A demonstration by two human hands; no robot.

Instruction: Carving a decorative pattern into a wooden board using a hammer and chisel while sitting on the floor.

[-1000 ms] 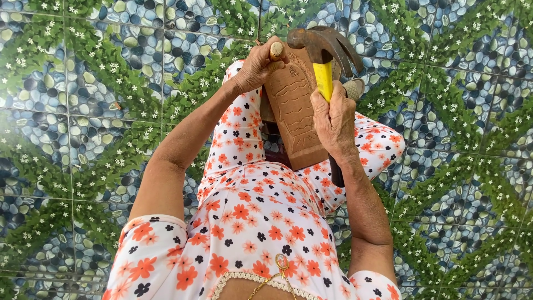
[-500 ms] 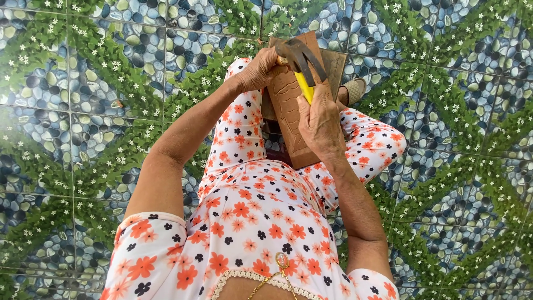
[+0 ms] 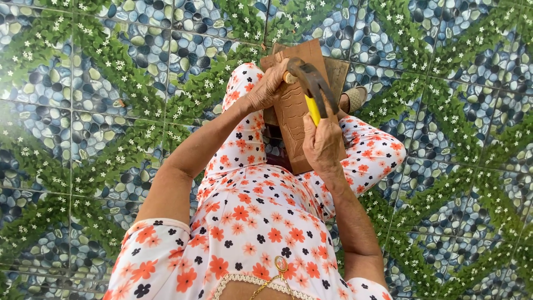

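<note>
Below: pebble-and-leaf tile floor (image 3: 100, 111) | left hand (image 3: 269, 86) grips chisel (image 3: 288, 78) | right hand (image 3: 325, 141) grips hammer (image 3: 311, 89)

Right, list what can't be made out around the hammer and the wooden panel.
Head view only.
- Chisel tip: hidden by the left hand; only its pale butt end shows.
- Hammer head: motion-blurred.
- Hammer handle end: inside the right hand.
- Wooden panel carving: too faint, partly covered by both hands.
- Second board behind: mostly hidden.

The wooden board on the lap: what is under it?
Under the carved wooden board a second, darker board shows at the top right, and the flower-print trouser legs support both. The board hides how far the darker one reaches.
</note>
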